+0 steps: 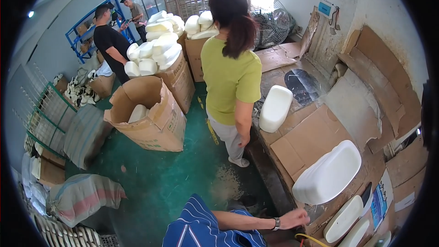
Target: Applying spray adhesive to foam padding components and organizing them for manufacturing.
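Note:
My left hand (295,219), a watch on its wrist, reaches across to the right, by the edge of the cardboard-covered work surface (315,142). Its fingers look bent but smeared, so whether they hold something does not show. Just beyond it stands a tall white rounded block (327,174), with layered edges like nested moulded pieces. Flat, oval white pieces (344,218) lie at the near right, with a yellow cord (313,238) close to my hand. A similar white block (276,109) rests farther back. My right hand is out of view.
A person in a yellow-green top (231,80) stands ahead, facing away. An open cardboard box (151,130) and boxes heaped with white pieces (157,55) stand left of them. Woven sacks (87,196) lie at the left. Two people (109,41) stand at the back.

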`<state>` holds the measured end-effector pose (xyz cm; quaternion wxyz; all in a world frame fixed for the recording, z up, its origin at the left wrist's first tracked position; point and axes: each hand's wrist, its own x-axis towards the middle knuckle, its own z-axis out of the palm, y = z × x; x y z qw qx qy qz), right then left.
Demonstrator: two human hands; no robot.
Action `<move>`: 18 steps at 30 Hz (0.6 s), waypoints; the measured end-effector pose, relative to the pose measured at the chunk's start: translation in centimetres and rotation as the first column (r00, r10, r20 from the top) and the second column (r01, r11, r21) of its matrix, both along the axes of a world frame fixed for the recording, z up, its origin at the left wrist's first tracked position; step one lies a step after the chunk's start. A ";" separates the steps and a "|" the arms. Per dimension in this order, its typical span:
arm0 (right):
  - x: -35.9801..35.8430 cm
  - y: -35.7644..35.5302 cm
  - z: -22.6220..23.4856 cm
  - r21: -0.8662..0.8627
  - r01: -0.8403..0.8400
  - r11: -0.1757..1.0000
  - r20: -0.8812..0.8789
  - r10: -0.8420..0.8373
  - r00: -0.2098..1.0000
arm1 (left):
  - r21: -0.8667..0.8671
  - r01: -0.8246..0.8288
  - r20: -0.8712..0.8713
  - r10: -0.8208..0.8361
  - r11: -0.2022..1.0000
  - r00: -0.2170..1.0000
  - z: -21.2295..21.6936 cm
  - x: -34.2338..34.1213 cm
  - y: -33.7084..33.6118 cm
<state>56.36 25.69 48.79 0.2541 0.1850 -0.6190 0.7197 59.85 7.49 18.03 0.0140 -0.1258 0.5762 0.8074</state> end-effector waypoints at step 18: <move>5.8 -0.7 -4.5 0.403 -0.376 0.834 0.562 0.099 0.821 | -0.344 -0.462 0.312 0.564 0.817 0.765 -3.0 -8.6 -4.6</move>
